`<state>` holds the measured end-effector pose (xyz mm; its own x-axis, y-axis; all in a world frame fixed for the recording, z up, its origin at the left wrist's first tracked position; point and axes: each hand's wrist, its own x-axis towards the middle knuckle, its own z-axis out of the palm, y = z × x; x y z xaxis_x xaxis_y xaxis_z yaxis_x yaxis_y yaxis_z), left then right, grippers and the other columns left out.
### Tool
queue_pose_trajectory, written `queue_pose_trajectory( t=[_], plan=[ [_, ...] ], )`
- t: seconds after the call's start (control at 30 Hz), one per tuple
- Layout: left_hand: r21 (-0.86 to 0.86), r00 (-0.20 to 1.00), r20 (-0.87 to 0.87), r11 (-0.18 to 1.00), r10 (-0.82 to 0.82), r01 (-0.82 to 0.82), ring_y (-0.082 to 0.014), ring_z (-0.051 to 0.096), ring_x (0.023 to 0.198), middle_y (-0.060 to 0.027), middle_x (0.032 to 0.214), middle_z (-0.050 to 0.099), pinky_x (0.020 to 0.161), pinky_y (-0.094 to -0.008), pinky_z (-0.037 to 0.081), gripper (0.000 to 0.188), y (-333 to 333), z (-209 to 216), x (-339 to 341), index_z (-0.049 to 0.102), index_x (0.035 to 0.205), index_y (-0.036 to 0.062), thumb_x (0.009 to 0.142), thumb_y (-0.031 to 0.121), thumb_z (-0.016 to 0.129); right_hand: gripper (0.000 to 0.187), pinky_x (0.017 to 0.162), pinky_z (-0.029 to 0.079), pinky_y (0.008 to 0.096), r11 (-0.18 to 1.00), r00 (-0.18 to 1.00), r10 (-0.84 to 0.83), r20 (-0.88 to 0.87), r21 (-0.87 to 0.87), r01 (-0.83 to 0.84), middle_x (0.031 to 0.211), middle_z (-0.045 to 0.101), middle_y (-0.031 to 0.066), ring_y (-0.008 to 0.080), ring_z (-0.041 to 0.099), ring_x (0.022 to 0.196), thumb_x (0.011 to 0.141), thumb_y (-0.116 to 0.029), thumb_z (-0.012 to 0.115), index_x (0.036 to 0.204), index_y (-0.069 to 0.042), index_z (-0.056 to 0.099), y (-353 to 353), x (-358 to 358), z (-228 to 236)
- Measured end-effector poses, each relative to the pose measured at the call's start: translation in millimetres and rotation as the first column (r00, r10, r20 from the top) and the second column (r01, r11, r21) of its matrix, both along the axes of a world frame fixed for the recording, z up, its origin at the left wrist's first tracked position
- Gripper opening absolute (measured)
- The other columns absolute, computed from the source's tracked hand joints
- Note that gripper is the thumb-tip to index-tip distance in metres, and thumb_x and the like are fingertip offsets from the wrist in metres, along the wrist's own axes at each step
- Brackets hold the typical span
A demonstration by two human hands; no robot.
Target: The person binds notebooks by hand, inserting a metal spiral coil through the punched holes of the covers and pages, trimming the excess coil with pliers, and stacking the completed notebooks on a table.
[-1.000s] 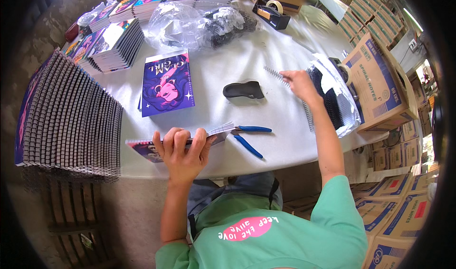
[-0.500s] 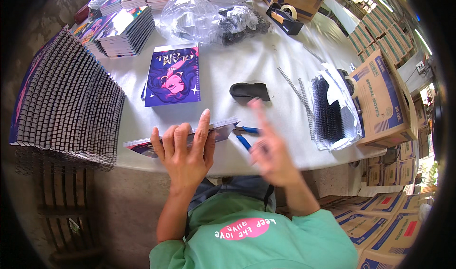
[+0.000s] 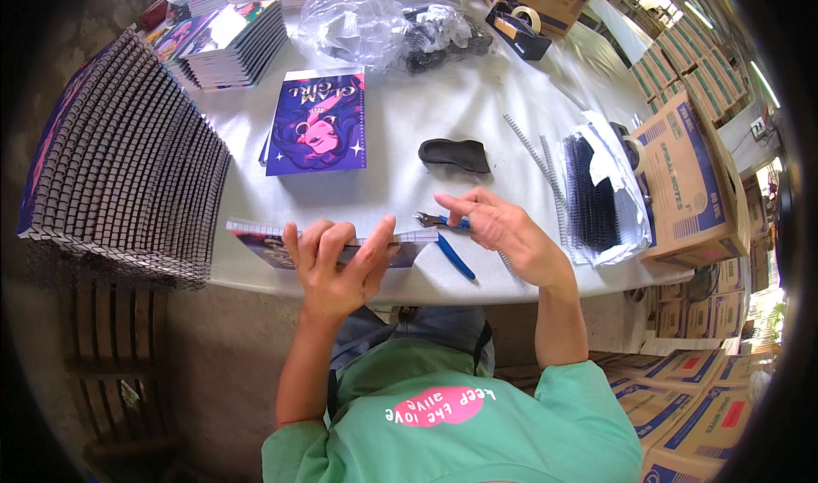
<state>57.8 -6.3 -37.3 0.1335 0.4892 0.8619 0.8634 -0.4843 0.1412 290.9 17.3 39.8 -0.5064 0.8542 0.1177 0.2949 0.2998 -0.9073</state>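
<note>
My left hand (image 3: 334,261) grips a notebook (image 3: 256,246) held on edge near the front of the table, fingers over its top side and page edges facing up. My right hand (image 3: 520,240) is to the right, index finger stretched toward the notebook and the other fingers curled. From under it shows a short length of thin spiral coil (image 3: 509,265); the rest is hidden by the hand. Between the hands lie blue-handled cutters (image 3: 456,257), one handle partly behind my right hand. Beyond them rests a black curved object (image 3: 454,155).
A purple-covered stack of notebooks (image 3: 317,129) lies ahead. A tall stack of coil-bound notebooks (image 3: 128,159) stands left. Loose coils (image 3: 545,163), a wrapped bundle of black coils (image 3: 590,193) and a carton (image 3: 686,176) are right. Plastic bags (image 3: 349,27) and a tape dispenser (image 3: 520,33) sit farther back.
My right hand has come down from a blurred raised pose and turned toward the notebook, with a coil now showing beneath it. The left hand keeps its grip; the notebook has tilted slightly.
</note>
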Motion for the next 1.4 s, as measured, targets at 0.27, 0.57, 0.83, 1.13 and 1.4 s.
queue_pose_trajectory(
  t=[0.27, 0.57, 0.83, 1.13, 1.4],
  plan=[
    [0.016, 0.992, 0.12, 0.999, 0.042, -0.044, -0.0211, 0.051, 0.085, 0.0001, 0.081, 0.045, 0.11, -0.0523, 0.01, 0.035, -8, 1, 13, 0.066, 0.086, 0.022, 0.059, 0.038, 0.08, 0.02, 0.065, 0.047, 0.0265, 0.951, 1.0, -0.017, -0.017, 0.309, 0.021, 0.081, 0.064, 0.0086, 0.0164, 0.061, 0.071, 0.079, 0.004, 0.064, 0.096, -0.004, 0.069, 3, -13, -7],
    [-0.055, 0.994, 0.094, 0.997, 0.056, -0.051, -0.0208, 0.051, 0.085, -0.0007, 0.082, 0.046, 0.103, -0.0507, 0.022, 0.037, -13, 12, 13, 0.065, 0.087, 0.0203, 0.061, 0.041, 0.08, 0.02, 0.056, 0.042, 0.0253, 0.98, 0.986, 0.134, 0.101, -0.164, -0.117, 0.076, 0.059, 0.0046, 0.014, 0.054, 0.059, 0.085, -0.008, 0.061, 0.105, -0.006, 0.061, -1, -13, 7],
    [-0.115, 0.972, 0.031, 0.967, 0.232, -0.227, -0.0248, 0.047, 0.091, -0.0017, 0.088, 0.046, 0.104, -0.0549, 0.019, 0.044, -16, 12, 4, 0.061, 0.092, 0.0196, 0.062, 0.049, 0.077, 0.024, 0.057, 0.045, 0.0298, 0.914, 0.985, -0.03, 0.17, 0.404, -0.042, 0.076, 0.06, 0.0088, 0.0201, 0.058, 0.065, 0.079, -0.004, 0.067, 0.102, -0.005, 0.063, -8, -15, 4],
    [0.114, 0.997, 0.07, 0.993, 0.016, -0.024, -0.0231, 0.047, 0.087, -0.0009, 0.083, 0.043, 0.103, -0.0525, 0.021, 0.044, 2, 1, -4, 0.053, 0.081, 0.0209, 0.062, 0.053, 0.077, 0.047, 0.084, 0.047, 0.0316, 0.922, 0.853, -0.119, 0.508, 0.375, -0.095, 0.114, 0.061, 0.0105, 0.0204, 0.059, 0.098, 0.08, -0.001, 0.056, 0.126, -0.01, 0.051, 87, 26, -31],
    [-0.129, 0.986, 0.163, 0.992, 0.026, -0.004, -0.0343, 0.05, 0.112, -0.006, 0.086, 0.05, 0.104, -0.055, 0.016, 0.056, 5, 17, 10, 0.055, 0.077, 0.0114, 0.058, 0.059, 0.076, 0.039, 0.088, 0.047, 0.0369, 0.944, 0.942, -0.314, 0.118, -0.062, 0.323, 0.099, 0.066, 0.0147, 0.0263, 0.06, 0.101, 0.071, -0.005, 0.059, 0.11, 0.001, 0.06, 121, 47, -94]
  ],
)
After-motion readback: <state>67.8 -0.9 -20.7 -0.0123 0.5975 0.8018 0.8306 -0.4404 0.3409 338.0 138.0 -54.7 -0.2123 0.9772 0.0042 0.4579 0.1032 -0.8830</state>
